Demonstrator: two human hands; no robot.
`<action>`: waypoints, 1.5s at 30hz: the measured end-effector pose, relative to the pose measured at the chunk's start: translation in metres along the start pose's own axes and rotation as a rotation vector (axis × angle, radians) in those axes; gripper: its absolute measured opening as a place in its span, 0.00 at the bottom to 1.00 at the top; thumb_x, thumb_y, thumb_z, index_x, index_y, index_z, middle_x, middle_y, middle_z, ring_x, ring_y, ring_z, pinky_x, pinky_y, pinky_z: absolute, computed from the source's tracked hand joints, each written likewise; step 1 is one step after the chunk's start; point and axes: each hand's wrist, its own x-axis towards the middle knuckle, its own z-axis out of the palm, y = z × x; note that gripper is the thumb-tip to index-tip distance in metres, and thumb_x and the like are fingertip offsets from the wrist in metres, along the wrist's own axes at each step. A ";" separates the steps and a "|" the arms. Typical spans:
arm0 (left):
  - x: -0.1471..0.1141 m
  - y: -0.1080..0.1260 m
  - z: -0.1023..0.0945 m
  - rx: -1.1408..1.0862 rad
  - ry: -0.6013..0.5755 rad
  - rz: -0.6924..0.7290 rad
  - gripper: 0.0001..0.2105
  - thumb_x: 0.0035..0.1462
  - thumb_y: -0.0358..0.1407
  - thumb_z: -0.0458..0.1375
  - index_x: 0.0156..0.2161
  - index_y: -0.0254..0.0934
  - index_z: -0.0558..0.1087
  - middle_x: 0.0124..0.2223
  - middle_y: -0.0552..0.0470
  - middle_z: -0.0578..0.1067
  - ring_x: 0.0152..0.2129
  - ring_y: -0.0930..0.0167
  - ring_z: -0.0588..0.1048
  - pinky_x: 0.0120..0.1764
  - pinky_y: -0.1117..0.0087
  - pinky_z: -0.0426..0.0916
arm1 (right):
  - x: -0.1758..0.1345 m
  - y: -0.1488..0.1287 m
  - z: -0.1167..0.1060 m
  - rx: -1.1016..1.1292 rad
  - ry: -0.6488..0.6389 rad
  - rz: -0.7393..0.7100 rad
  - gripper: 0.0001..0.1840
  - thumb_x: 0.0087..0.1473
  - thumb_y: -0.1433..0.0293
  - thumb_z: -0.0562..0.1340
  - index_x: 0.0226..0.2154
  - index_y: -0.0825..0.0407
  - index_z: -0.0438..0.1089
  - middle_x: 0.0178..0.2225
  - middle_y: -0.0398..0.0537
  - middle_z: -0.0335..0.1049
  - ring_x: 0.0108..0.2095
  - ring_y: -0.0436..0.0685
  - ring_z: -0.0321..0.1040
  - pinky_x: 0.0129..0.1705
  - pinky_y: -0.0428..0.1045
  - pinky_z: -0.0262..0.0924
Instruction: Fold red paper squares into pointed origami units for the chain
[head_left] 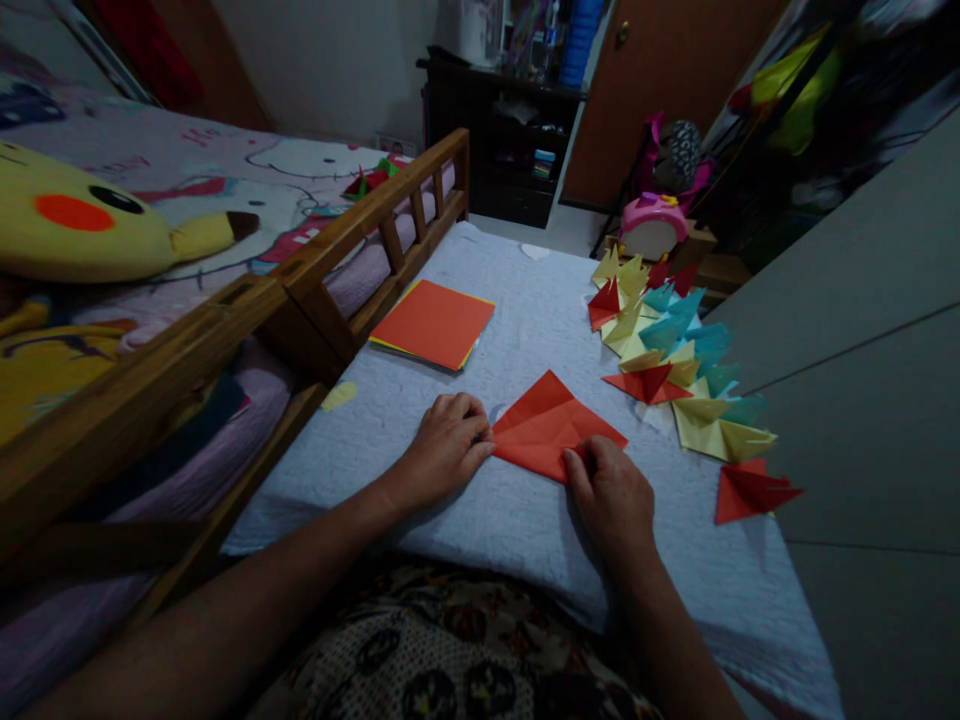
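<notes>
A red-orange sheet of origami paper (pixel 547 425) with crease lines lies on the cloth-covered table (pixel 465 535) in front of me. Its near edge looks folded. My left hand (pixel 450 445) pinches the sheet's left corner, fingers curled together. On the near right edge, my right hand (pixel 611 490) grips the paper between thumb and curled fingers. Beyond my left hand sits a stack of square paper (pixel 435 322), red-orange on top with yellow showing beneath. Along the right side stand several folded paper pieces in yellow, blue and red, among them a red folded piece (pixel 752 490) nearest me.
A wooden bed rail (pixel 300 270) runs along the table's left side, with a yellow plush toy (pixel 82 215) on the bed behind it. A pale cabinet (pixel 862 400) borders the right. At the back are a dark shelf (pixel 487 135) and a pink toy (pixel 654 228).
</notes>
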 end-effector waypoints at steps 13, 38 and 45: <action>-0.001 0.002 0.003 0.057 0.012 -0.004 0.03 0.59 0.32 0.57 0.32 0.37 0.70 0.44 0.48 0.69 0.45 0.62 0.65 0.51 0.56 0.63 | 0.001 -0.003 0.001 -0.005 0.021 0.043 0.12 0.61 0.62 0.55 0.29 0.50 0.63 0.30 0.47 0.70 0.30 0.56 0.64 0.31 0.49 0.47; -0.014 0.028 0.033 0.328 -0.037 0.518 0.22 0.68 0.42 0.52 0.62 0.34 0.64 0.64 0.46 0.68 0.61 0.61 0.63 0.62 0.58 0.58 | 0.003 -0.004 0.004 -0.029 0.048 0.016 0.11 0.61 0.63 0.56 0.29 0.49 0.63 0.30 0.47 0.71 0.30 0.55 0.64 0.31 0.49 0.48; -0.021 0.037 0.029 0.402 -0.132 0.460 0.24 0.68 0.45 0.52 0.63 0.31 0.64 0.65 0.42 0.67 0.62 0.62 0.65 0.61 0.61 0.59 | 0.003 -0.002 0.004 0.011 0.076 0.009 0.11 0.61 0.62 0.55 0.30 0.50 0.64 0.30 0.48 0.71 0.30 0.56 0.65 0.31 0.49 0.49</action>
